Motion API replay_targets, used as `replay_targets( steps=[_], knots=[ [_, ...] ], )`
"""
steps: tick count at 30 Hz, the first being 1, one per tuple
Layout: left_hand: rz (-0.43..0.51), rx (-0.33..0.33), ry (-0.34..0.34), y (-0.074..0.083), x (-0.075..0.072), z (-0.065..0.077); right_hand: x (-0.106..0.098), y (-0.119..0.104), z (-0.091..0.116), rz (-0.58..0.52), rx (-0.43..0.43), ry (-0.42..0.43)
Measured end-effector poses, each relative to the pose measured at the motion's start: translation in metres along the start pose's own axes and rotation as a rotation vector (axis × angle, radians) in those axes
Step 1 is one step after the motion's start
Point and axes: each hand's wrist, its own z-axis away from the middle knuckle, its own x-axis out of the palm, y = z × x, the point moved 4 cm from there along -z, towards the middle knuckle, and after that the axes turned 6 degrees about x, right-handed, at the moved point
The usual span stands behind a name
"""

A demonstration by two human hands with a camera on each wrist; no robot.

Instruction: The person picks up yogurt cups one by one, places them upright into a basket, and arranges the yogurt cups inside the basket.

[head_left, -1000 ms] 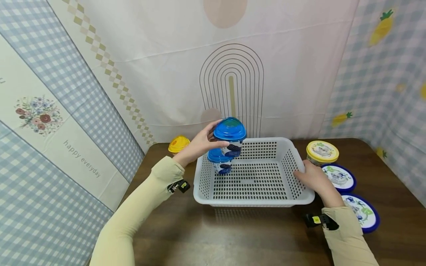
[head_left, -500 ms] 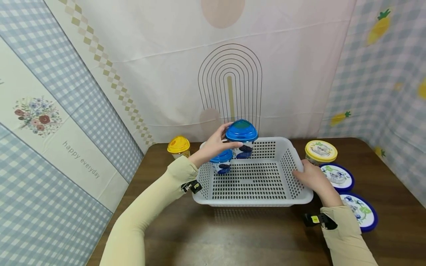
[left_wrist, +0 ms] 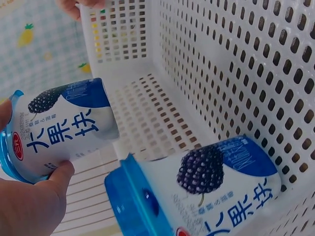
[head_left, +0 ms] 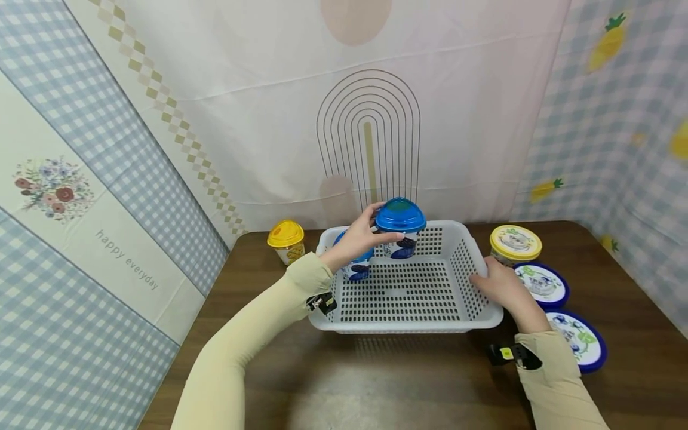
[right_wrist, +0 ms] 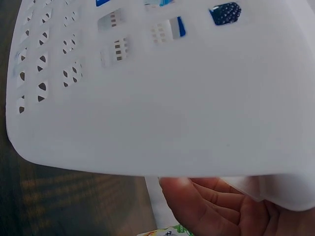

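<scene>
My left hand (head_left: 356,240) grips a yogurt cup (head_left: 400,221) with a blue domed lid and a blackberry print, holding it upright over the white plastic basket (head_left: 398,326). Thumb and fingers wrap the cup just under its lid. A matching yogurt cup (left_wrist: 202,182) stands inside the basket at its left end, partly covered by my left hand in the head view. On the opposite side, my right hand (head_left: 504,285) holds the basket's right rim. In the right wrist view its fingers (right_wrist: 187,204) curl at the rim of the perforated wall.
A yellow-lidded cup (head_left: 286,239) stands left of the basket on the brown table (head_left: 344,382). To the right are a yellow-lidded tub (head_left: 516,242) and two blue-rimmed tubs (head_left: 543,285) with white printed lids. A patterned cloth (head_left: 258,137) hangs close behind the table.
My left hand has carried the blue-lidded cup to the right and slightly down over the basket, uncovering the yellow-lidded cup. My right hand keeps its hold on the rim.
</scene>
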Motion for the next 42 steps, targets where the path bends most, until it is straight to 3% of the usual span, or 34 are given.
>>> replay_targets(
  steps=[11,21,30,42],
  knots=[
    [-0.045,-0.037,0.000,-0.009,0.012,-0.005,-0.001,-0.001,-0.001,-0.008,0.003,-0.007],
    [-0.104,-0.010,-0.004,-0.011,0.012,-0.007,0.000,-0.001,0.000,-0.005,0.004,-0.005],
    [-0.190,-0.051,-0.017,-0.020,0.018,-0.009,0.002,-0.002,0.002,-0.004,0.008,-0.013],
    [-0.284,-0.084,-0.034,-0.018,0.028,-0.013,0.002,-0.002,0.004,-0.013,0.012,-0.008]
  ],
)
